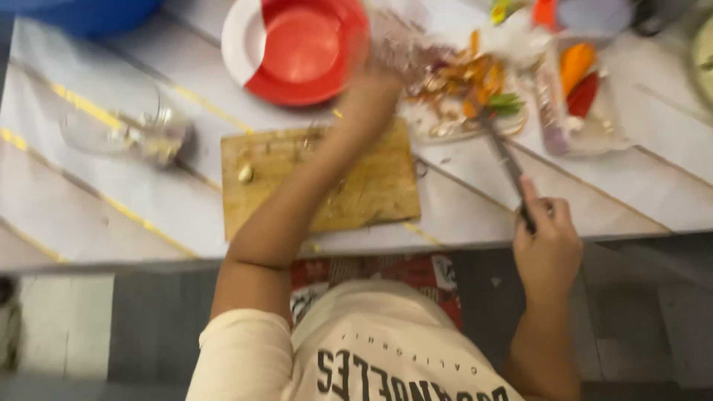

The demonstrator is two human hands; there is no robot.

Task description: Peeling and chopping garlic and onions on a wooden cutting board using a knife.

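**Knife over the scraps**

My right hand (547, 249) grips a dark-handled metal knife (505, 160), its tip in the clear tray of vegetable peelings (453, 93). My left hand (371, 93), too blurred to tell its grip, reaches beside the round red plastic plate (304, 48) beyond the wooden chopping board (371, 186).

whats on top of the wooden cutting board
On the wooden cutting board lies one small pale piece near its left edge, plus faint scraps. The left forearm crosses the middle and covers whatever is beneath it.

A matt wooden cutting board (321, 180), a glossy red plastic plate (306, 50) and a clear glass bowl (119, 122) are being shown.
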